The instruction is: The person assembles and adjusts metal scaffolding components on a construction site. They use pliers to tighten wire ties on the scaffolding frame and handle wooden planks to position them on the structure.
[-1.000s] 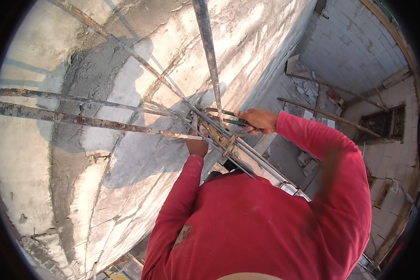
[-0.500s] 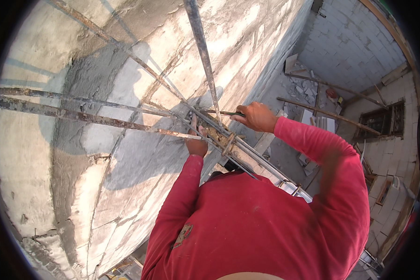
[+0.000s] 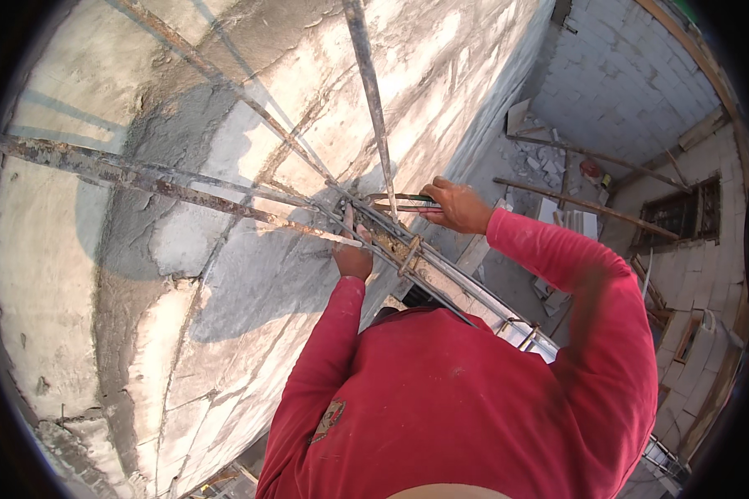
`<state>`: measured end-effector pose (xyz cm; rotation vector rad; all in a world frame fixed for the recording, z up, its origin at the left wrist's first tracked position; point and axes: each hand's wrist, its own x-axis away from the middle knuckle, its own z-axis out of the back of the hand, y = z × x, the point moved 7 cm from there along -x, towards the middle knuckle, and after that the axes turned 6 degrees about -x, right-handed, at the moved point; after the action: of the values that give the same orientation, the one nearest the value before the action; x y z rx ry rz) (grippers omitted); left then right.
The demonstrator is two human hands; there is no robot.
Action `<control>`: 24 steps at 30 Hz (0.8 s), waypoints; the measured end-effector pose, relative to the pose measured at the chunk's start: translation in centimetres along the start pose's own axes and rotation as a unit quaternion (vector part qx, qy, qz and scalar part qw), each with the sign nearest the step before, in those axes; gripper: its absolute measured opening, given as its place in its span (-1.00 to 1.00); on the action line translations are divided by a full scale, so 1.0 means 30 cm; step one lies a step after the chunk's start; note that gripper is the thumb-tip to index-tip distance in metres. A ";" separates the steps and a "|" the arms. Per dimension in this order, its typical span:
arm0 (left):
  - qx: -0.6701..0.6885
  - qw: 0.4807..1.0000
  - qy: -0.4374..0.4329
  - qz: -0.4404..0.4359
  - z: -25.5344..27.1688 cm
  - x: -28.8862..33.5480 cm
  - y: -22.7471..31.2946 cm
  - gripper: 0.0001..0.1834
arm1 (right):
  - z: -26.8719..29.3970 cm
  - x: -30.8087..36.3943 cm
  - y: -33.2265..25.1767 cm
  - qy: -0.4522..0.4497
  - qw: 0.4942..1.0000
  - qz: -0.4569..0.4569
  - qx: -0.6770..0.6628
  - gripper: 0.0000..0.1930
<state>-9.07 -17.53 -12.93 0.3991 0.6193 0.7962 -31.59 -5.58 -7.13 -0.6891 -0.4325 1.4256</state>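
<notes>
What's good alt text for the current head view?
A person's right hand holds a pliers-like tool at converging metal bars; the left hand is among them. Red sleeves; rough wall at left.

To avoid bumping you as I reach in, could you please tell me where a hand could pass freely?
Likely in front of the wall, between the steep upper bar and the long diagonal bar, or between the thick left bar and left sleeve. It is crowded where the bars converge: left hand, right hand and pliers-like tool cluster.
</notes>
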 end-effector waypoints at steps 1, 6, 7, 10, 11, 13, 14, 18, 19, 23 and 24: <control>-0.003 1.000 -0.005 0.006 0.000 0.000 0.000 -0.38 | 0.005 -0.005 0.007 -0.006 1.000 -0.010 0.013 -0.53; 0.003 1.000 -0.012 0.019 0.007 0.001 0.001 -0.41 | 0.046 0.016 0.087 -0.147 0.950 -0.194 -0.195 -0.43; 0.013 0.999 -0.024 0.037 0.003 0.005 -0.008 -0.41 | 0.090 0.031 0.086 -0.137 0.947 -0.206 -0.203 -0.41; 0.035 0.998 -0.027 0.044 0.001 0.011 -0.013 -0.41 | 0.239 0.100 0.035 -0.078 0.948 -0.223 -0.211 -0.40; 0.045 0.998 -0.026 0.034 -0.002 0.005 -0.009 -0.41 | 0.310 0.142 0.015 -0.049 0.947 -0.237 -0.211 -0.41; 0.072 0.996 -0.040 0.034 -0.008 0.000 -0.009 -0.40 | 0.444 0.224 -0.033 -0.026 0.942 -0.270 -0.197 -0.44; 0.064 0.998 -0.010 -0.002 0.013 0.004 0.009 -0.42 | 0.496 0.275 -0.064 -0.007 0.941 -0.288 -0.179 -0.45; 0.122 0.989 -0.041 0.070 0.096 0.135 0.018 -0.52 | 0.672 0.526 -0.252 0.121 0.942 -0.277 -0.143 -0.49; 0.171 0.984 -0.007 0.046 0.154 0.201 0.055 -0.54 | 0.689 0.608 -0.304 0.166 0.934 -0.278 -0.150 -0.49; 0.165 0.970 -0.147 -0.103 0.278 0.437 0.334 -0.61 | 0.684 0.949 -0.537 0.328 0.897 -0.260 -0.141 -0.55; 0.191 0.943 -0.145 -0.233 0.295 0.440 0.463 -0.61 | 0.642 1.009 -0.590 0.368 0.875 -0.259 -0.181 -0.55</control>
<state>-3.67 0.49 -3.41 0.6787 0.5592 0.1522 -27.35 27.52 14.96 -1.2461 -0.2436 0.5009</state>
